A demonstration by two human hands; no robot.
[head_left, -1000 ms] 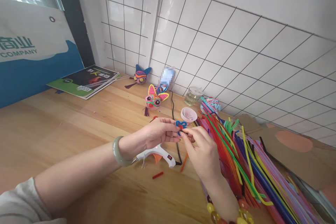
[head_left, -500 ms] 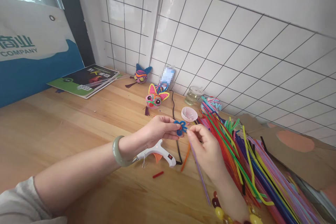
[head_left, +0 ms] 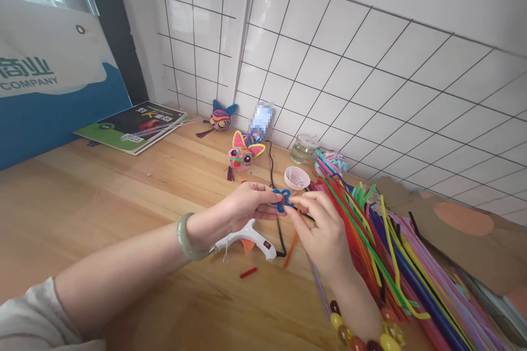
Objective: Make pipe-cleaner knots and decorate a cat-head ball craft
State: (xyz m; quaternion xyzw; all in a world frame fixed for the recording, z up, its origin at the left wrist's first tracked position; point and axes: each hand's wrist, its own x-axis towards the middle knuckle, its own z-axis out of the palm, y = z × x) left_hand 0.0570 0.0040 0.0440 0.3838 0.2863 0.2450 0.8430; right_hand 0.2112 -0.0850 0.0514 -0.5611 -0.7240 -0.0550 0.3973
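A small blue pipe-cleaner flower (head_left: 282,199) is pinched between the fingers of both hands above the wooden table (head_left: 102,192). My left hand (head_left: 242,209), with a green bangle on its wrist, grips the flower from the left. My right hand (head_left: 323,236), with a beaded bracelet, pinches it from the right, fingers closed. A white glue gun (head_left: 249,238) lies on the table just under my left hand. An orange pipe cleaner (head_left: 291,245) lies beside it.
A large pile of coloured pipe cleaners (head_left: 395,263) covers the table on the right. A pink bowl (head_left: 296,177), a glass jar (head_left: 303,148), two pipe-cleaner cat heads (head_left: 241,154) and magazines (head_left: 135,126) lie near the tiled wall. A red stub (head_left: 247,272) is near the front.
My right hand drew slightly away from the flower with a purple pipe cleaner half a second ago, then came back onto it. My left hand kept holding the flower nearly still.
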